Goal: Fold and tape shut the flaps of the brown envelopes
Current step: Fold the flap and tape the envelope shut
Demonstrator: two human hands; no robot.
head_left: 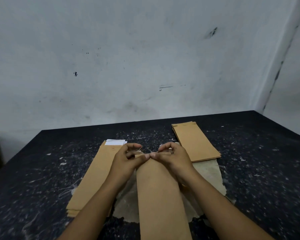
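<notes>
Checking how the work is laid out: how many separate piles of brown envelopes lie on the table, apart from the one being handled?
2: the left pile beside the left hand, and the far-right pile beyond the right hand. How many envelopes each holds cannot be told.

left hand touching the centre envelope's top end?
Touching. Head view: the left hand lies thumb over the top end of the centre envelope, beside the right hand.

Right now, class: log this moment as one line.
left hand: pinches flap | right hand: pinches flap | middle envelope: on table | flap: tape not visible
</notes>
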